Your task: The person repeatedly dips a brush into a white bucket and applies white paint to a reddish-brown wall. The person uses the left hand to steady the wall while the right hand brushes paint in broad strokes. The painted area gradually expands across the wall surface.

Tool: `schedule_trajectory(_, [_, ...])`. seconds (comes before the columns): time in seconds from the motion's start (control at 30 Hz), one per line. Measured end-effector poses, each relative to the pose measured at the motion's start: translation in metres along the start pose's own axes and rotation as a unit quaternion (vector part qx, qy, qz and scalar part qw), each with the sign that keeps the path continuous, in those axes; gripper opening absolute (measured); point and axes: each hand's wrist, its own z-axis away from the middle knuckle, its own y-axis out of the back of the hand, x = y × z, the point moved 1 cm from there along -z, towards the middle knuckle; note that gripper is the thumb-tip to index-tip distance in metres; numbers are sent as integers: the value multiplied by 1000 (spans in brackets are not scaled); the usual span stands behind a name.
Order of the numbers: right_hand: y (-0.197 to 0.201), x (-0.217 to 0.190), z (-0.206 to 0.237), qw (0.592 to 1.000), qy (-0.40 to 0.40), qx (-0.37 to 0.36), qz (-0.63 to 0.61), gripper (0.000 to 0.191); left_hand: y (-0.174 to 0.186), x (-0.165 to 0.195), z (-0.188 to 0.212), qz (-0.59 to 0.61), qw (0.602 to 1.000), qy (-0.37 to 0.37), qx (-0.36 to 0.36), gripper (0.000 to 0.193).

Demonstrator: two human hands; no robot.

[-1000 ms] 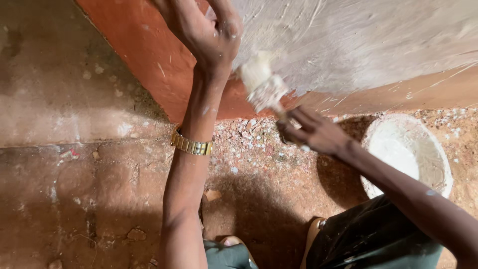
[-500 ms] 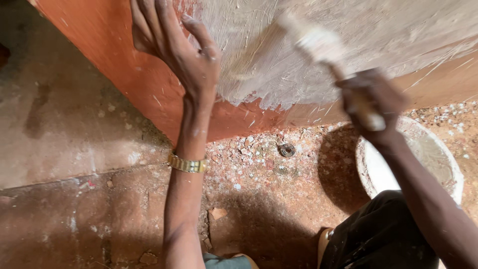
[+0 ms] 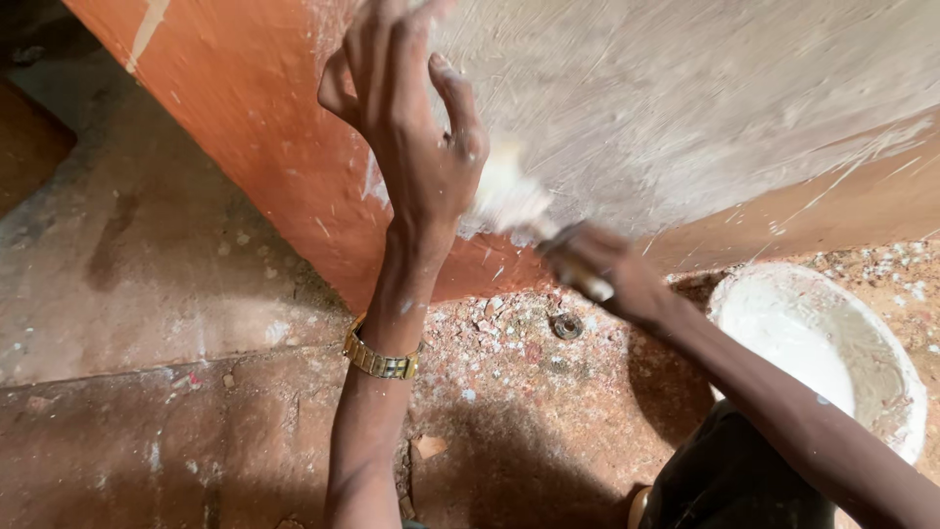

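Two hands work mid-frame: left hand (image 3: 416, 147) lies flat, fingers spread, on the rough orange wall (image 3: 255, 147); right hand (image 3: 602, 274) grips a blurred white-bristled brush (image 3: 509, 196) against chalky whitewash; round white bucket (image 3: 832, 343) lower right.

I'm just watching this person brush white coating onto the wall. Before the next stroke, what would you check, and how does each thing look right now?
1. Grip on the brush: ok, the right hand is closed around its handle.
2. Brush loaded: ok, the bristles look white with coating, though blurred by motion.
3. Left hand out of the brush's path: not ok, it rests on the wall right beside the bristles.
4. Refill supply: ok, the white bucket stands on the floor by the right arm.
5. Coverage: not ok, the orange band of the wall is bare.
6. Wristwatch free of splashes: cannot tell.
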Motion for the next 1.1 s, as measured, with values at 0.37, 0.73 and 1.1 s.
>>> schedule_trajectory(0.37, [52,22,27,990,69,97,78,26,-3,4,0,106,875,52,-469,22])
schedule_trajectory(0.73, [102,10,33,899,92,426,39,26,38,26,-20,-45,895,-13,-443,55])
schedule_trajectory(1.1, [15,25,22,998,42,12,39,35,26,28,-15,-122,908,-50,-398,105])
